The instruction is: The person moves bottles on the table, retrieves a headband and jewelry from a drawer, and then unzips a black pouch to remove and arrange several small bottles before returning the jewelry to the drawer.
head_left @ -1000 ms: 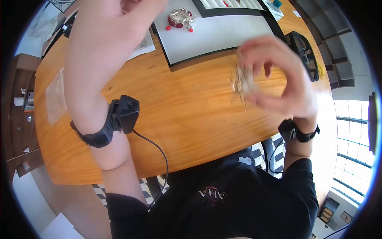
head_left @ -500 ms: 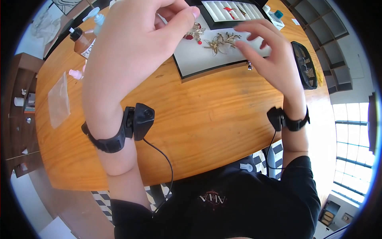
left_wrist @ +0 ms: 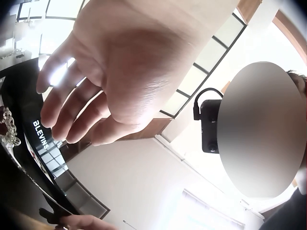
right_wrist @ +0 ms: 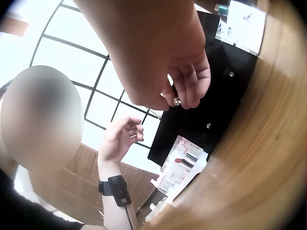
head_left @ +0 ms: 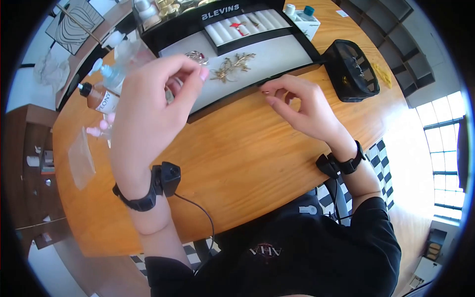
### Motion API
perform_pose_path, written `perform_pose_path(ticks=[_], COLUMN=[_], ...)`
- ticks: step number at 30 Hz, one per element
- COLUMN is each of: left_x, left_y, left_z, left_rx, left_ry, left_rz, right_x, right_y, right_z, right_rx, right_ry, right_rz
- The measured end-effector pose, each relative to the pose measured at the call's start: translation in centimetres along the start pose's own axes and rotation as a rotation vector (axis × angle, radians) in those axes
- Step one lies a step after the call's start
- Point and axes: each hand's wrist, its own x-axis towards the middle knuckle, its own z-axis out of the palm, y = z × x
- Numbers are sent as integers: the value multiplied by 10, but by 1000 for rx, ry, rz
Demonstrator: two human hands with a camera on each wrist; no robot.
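Observation:
My right hand (head_left: 274,95) hovers over the wooden table (head_left: 237,153) at the front edge of the black jewellery tray (head_left: 297,39). In the right wrist view its fingertips (right_wrist: 184,98) pinch a small shiny stud (right_wrist: 177,100). My left hand (head_left: 185,74) is raised above the tray's left side with fingers (left_wrist: 57,112) loosely curled, and nothing shows in it. A gold branch-shaped brooch (head_left: 232,64) and a red-and-silver piece (head_left: 197,55) lie on the tray's white pad.
A ring insert (head_left: 247,22) with red pieces sits at the tray's back under the BLEVINS label. A black pouch (head_left: 352,69) lies to the right. Bottles (head_left: 101,99) and a clear plastic bag (head_left: 81,158) are on the left.
The right hand held the gold brooch a second ago, left it on the white pad, then came back to the tray's front edge. The left hand stayed raised.

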Motion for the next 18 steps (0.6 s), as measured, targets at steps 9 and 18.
perform_pose_path(ticks=[9, 18], left_x=[6, 4], left_y=[-2, -1], left_z=[-3, -7], left_rx=[-21, -34], left_ry=[36, 38], left_rz=[70, 60], right_x=[55, 116], right_y=[6, 32], right_z=[8, 33], right_rx=[29, 11], right_ry=[-59, -1], right_rz=[45, 135])
